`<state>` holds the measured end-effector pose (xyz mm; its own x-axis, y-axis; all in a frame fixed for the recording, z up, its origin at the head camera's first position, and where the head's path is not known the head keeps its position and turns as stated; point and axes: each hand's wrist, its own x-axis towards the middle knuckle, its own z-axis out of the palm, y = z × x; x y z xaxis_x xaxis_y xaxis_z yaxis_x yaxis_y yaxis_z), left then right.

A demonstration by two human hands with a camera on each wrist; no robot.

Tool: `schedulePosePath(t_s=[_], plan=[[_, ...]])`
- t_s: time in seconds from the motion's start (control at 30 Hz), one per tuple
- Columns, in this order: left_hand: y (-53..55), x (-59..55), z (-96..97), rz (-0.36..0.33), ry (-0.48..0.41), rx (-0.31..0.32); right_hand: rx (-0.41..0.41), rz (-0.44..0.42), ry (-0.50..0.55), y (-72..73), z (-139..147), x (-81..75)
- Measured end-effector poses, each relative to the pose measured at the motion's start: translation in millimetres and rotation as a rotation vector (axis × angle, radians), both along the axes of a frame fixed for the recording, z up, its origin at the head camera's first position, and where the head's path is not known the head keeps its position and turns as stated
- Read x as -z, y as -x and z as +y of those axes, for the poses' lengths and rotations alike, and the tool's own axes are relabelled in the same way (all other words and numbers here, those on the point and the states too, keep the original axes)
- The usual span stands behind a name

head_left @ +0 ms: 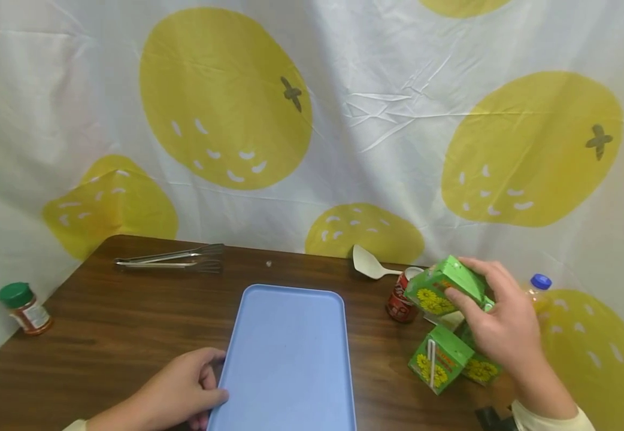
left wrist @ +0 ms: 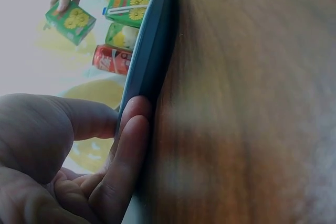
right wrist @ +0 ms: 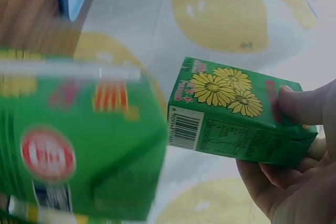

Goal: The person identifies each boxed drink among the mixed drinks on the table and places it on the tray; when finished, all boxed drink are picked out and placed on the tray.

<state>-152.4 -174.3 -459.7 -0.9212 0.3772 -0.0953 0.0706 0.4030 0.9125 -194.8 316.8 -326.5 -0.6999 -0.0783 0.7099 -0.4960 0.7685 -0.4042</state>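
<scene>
My right hand (head_left: 506, 317) grips a green juice box (head_left: 445, 286) with yellow flowers, thumb on one face and fingers on the other. The box is tilted and held above other green juice boxes (head_left: 440, 359); in the right wrist view its barcode side shows. At the near side of the table, my left hand (head_left: 179, 386) pinches the left rim of a light blue tray (head_left: 285, 359), thumb on the rim and fingers against its outer side. The tray lies on the brown table. Close by the held box, a red soda can (head_left: 400, 299) stands upright.
Behind the can lies a white spatula (head_left: 367, 263). A blue-capped bottle (head_left: 539, 284) is partly hidden behind my right hand. Metal tongs (head_left: 169, 258) lie at the back left, and a green-capped spice jar (head_left: 26, 308) stands at the left edge. A patterned curtain (head_left: 376, 149) hangs behind the table.
</scene>
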Motion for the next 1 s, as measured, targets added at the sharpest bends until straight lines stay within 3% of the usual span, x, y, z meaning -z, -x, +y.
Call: schedulePosePath(t_s=[0.2,0.43,0.67,1.0], plan=[[-0.3,-0.5,-0.5,0.005,-0.001,-0.001,-0.095,-0.019,0.064,-0.1,-24,6.4],[-1.6,0.1,-2.0,0.012,0.005,-0.001,-0.155,-0.148,0.084,4.1,-54,17.9],[-0.3,2.8,-1.2,0.014,-0.009,0.004,-0.258,-0.261,0.192,16.4,-84,30.9],[1.2,1.8,0.3,0.020,-0.013,0.008,-0.268,-0.389,0.281,38.6,-123,41.4]])
